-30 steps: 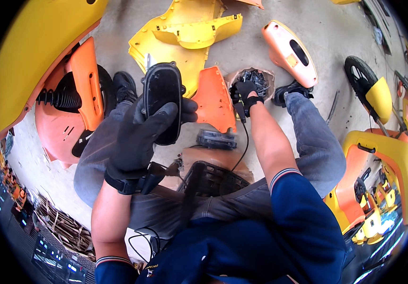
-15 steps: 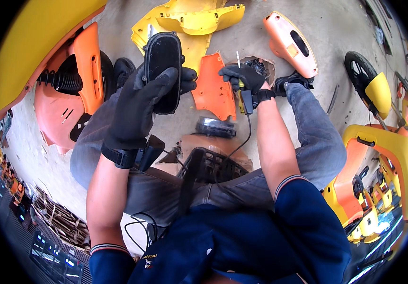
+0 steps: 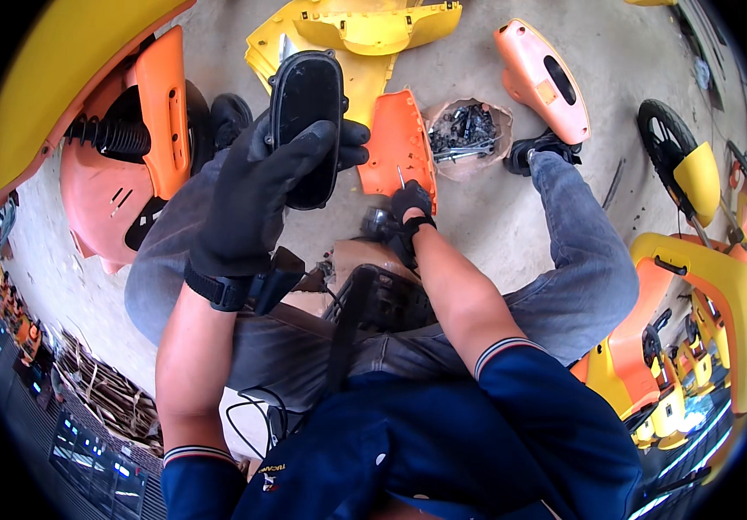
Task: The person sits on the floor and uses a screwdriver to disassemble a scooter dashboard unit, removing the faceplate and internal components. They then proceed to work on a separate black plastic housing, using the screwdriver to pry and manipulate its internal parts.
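Observation:
My left hand (image 3: 243,186), in a black glove, is closed around a long oval black plastic housing (image 3: 304,95). The housing is upright, with small screw lugs along its rim and my thumb across its face. Lower down and to the right, my gloved right hand (image 3: 413,201) is closed over the near end of an orange plastic panel (image 3: 397,139). A thin metal screwdriver shaft (image 3: 401,178) sticks up from its fingers; the handle is hidden. Just left of my right wrist sits a dark, clear-covered lamp-like part (image 3: 377,222), partly hidden.
A torn bag of screws and bolts (image 3: 464,134) lies right of the orange panel. Yellow body panels (image 3: 373,30) lie beyond, and a pink-orange cover (image 3: 544,82) at the far right. Orange-pink scooter parts (image 3: 105,204) stand left. Near my lap is a black crate (image 3: 391,299).
My right hand has moved left and toward me with the screwdriver, off the bag of screws and over the orange panel's near end. My left hand still holds the housing, almost unmoved.

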### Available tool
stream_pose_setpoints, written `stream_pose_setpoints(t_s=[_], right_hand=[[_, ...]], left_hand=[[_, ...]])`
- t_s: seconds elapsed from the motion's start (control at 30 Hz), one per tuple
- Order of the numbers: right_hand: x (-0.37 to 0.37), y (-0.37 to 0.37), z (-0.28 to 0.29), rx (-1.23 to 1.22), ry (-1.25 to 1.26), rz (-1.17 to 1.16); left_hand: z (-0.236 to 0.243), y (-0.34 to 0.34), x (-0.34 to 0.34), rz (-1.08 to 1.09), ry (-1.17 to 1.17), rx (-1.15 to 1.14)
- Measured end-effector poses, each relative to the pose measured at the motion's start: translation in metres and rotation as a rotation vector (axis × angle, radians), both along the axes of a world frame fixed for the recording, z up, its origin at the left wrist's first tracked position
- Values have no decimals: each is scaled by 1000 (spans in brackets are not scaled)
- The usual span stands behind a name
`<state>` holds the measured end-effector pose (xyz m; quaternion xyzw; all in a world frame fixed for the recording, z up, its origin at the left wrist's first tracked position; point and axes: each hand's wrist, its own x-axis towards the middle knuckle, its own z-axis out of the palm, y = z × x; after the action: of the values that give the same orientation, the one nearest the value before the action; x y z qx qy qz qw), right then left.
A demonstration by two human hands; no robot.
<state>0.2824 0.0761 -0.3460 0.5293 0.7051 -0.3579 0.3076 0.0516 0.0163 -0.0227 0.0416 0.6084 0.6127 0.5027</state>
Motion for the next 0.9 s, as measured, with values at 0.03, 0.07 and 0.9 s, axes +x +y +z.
stream_pose_setpoints(t_s=[0.03, 0.07, 0.9], right_hand=[[2, 2, 5, 7, -37, 18], [5, 1, 2, 30, -48, 39], [6, 11, -33, 131, 8, 290]], left_hand=[[0, 0, 0, -1, -8, 5], [-1, 0, 0, 0, -16, 10], [0, 3, -1, -8, -70, -45]])
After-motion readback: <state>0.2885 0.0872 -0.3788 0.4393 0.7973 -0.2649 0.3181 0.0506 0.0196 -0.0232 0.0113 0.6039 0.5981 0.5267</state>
